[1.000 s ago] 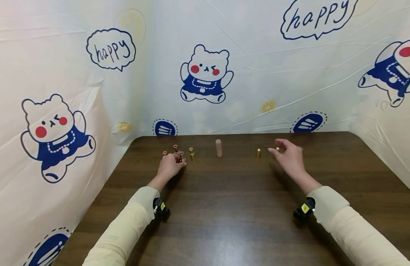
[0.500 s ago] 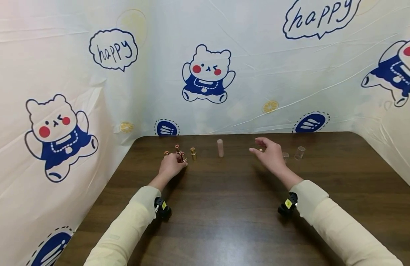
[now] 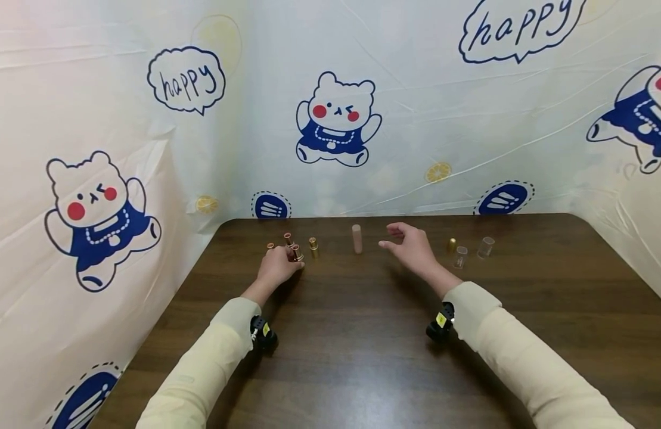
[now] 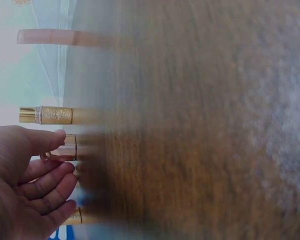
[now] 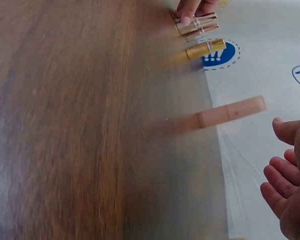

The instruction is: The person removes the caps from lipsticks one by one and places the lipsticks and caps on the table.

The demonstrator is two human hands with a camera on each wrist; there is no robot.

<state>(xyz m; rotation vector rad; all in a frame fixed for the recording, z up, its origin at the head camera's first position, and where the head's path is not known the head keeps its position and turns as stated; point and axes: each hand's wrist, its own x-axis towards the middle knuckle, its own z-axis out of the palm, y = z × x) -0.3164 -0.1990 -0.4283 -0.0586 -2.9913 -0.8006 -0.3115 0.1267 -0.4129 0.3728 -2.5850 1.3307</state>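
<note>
In the head view my left hand (image 3: 276, 266) pinches a rose-gold lipstick tube (image 3: 296, 252) standing on the table, thumb on one side and fingers on the other. A second rose-gold tube (image 3: 288, 239) stands just behind it, and a gold lipstick tube (image 3: 313, 246) to its right. Part of another gold tube (image 3: 270, 245) shows past the hand's left side. My right hand (image 3: 413, 247) holds nothing; its thumb and fingers are spread apart. Nearest to it, on its left, stands an upright pink tube (image 5: 232, 112), apart from the fingertips.
To the right of my right hand stand a small gold piece (image 3: 452, 245) and two clear caps, one nearer (image 3: 461, 257) and one farther (image 3: 485, 246). The brown wooden table (image 3: 330, 333) ends at a printed cloth backdrop (image 3: 405, 107).
My right hand has moved left toward the pink tube, bringing the clear caps into sight. One small gold piece now lies out of sight behind that hand. My left hand stays at the rose-gold tube.
</note>
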